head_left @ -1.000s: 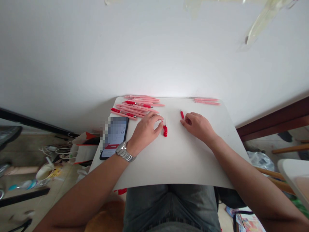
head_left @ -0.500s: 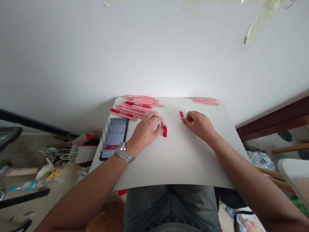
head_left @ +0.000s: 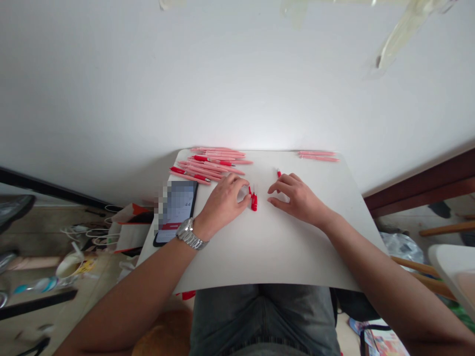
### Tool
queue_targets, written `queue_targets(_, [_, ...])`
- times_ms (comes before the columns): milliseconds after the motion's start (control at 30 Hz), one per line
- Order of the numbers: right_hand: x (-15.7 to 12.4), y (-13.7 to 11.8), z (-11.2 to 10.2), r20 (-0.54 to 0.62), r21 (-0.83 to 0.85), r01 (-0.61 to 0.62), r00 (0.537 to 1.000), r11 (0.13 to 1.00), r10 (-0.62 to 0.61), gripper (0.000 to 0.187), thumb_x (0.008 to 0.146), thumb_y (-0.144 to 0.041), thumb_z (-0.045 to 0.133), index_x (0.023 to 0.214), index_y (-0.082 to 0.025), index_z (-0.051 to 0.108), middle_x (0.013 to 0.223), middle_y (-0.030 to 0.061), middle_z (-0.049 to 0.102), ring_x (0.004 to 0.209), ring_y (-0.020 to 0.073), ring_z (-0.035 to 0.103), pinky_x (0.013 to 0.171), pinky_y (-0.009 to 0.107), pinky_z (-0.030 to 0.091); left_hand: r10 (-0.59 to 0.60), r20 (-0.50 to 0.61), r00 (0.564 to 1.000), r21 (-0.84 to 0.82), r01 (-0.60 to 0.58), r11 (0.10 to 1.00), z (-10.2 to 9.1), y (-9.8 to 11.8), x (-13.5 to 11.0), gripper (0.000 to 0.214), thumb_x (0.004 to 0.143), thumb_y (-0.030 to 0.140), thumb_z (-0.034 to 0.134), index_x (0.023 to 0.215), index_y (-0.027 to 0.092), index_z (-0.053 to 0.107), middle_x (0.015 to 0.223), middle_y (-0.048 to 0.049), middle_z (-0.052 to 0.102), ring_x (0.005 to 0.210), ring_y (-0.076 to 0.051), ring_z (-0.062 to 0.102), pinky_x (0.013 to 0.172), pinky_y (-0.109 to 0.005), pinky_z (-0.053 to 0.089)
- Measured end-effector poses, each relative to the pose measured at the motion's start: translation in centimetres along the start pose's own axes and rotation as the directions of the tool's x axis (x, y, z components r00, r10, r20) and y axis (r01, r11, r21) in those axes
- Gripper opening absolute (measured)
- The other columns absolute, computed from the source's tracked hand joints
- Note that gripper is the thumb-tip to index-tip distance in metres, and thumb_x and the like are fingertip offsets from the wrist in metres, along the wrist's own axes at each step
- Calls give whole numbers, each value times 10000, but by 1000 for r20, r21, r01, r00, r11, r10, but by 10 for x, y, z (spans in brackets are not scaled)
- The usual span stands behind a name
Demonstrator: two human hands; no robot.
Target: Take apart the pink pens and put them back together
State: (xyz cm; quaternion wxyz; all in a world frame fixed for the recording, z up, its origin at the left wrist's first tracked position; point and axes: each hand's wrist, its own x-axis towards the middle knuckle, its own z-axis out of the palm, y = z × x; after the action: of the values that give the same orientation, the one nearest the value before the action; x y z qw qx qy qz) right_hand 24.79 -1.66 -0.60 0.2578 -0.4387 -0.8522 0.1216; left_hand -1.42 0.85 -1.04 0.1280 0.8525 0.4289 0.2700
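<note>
Red and clear pen parts [head_left: 254,201] lie close together in the middle of the white table. Just left of them is my left hand [head_left: 226,195], its thumb and forefinger curved and apart, the tips right beside a thin red piece. I see nothing held there. On the other side of the parts, my right hand [head_left: 297,198] hovers with fingers spread and nothing in them. Behind its fingers lies a small red pen piece [head_left: 279,173] with a pale tip, partly hidden by the hand.
Pink pens [head_left: 215,167], with a few red and clear ones among them, are heaped at the table's back left. A phone [head_left: 176,210] lies at the left edge. Two pink pens [head_left: 318,156] rest at the back right. The wall [head_left: 260,89] borders the table behind.
My right hand has let go of the small red pen piece and moved left and nearer to me, its fingers opening. My left hand has hardly moved.
</note>
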Motion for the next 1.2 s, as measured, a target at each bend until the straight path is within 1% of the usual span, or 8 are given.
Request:
queue_targets(200, [0, -2, -1, 0, -1, 1, 1000, 1000, -1, 112, 997, -323, 675, 1069, -246, 709, 982, 84, 662, 900, 258, 587, 843, 400, 514, -3, 4, 1000, 1, 3, 1000, 2, -1, 0, 233, 910, 215, 747, 1132, 215, 675, 1168, -90, 659, 1166, -310, 651, 1030, -507, 545])
queue_targets(400, [0, -4, -2, -1, -3, 5, 1000, 1000, -5, 112, 1004, -314, 668, 1074, -237, 711, 983, 83, 664, 899, 251, 583, 843, 392, 513, -4, 14, 1000, 0, 4, 1000, 4, -2, 1, 220, 919, 216, 748, 1128, 215, 678, 1172, -92, 659, 1185, -310, 648, 1040, -505, 543])
queue_targets(633, [0, -3, 1, 7, -8, 2, 1000, 1000, -2, 116, 998, -321, 673, 1074, -245, 715, 995, 88, 666, 911, 261, 588, 833, 399, 514, -5, 4, 1000, -27, 5, 1000, 3, -2, 2, 205, 901, 193, 767, 1081, 227, 675, 1125, -77, 666, 1124, -294, 666, 995, -486, 556])
queue_targets(800, [1, -5, 2, 19, -7, 15, 1000, 1000, -15, 146, 1001, -331, 673, 1108, -247, 724, 1015, 92, 668, 921, 266, 589, 860, 413, 521, -3, 1, 1000, -27, 3, 1000, 4, -2, 2, 200, 885, 207, 781, 1032, 223, 645, 1100, -72, 661, 1105, -298, 661, 970, -482, 554])
queue_targets(967, [0, -8, 6, 28, -22, 31, 999, 999, -31, 206, 993, -321, 689, 1173, -233, 736, 1043, 101, 671, 934, 270, 582, 880, 426, 528, -3, -2, 1000, -7, 3, 1000, 6, -3, 1, 239, 871, 217, 792, 1024, 213, 610, 1075, -72, 644, 1055, -289, 649, 942, -473, 556])
queue_targets(1133, [0, -9, 9, 47, -61, 23, 999, 998, -21, 260, 978, -342, 716, 1213, -236, 748, 1073, 109, 670, 937, 275, 572, 893, 438, 531, 5, -40, 999, -53, -7, 999, 3, 0, 0, 263, 881, 180, 764, 1068, 219, 583, 1157, -83, 636, 1130, -280, 643, 987, -458, 555])
queue_targets(1200, [1, -10, 9, 56, -77, 19, 998, 997, -15, 272, 971, -344, 726, 1218, -233, 751, 1085, 110, 669, 941, 275, 572, 893, 435, 530, 5, -57, 998, -79, -10, 997, 2, 2, 0, 268, 893, 167, 741, 1095, 224, 574, 1209, -89, 636, 1111, -262, 649, 975, -440, 561])
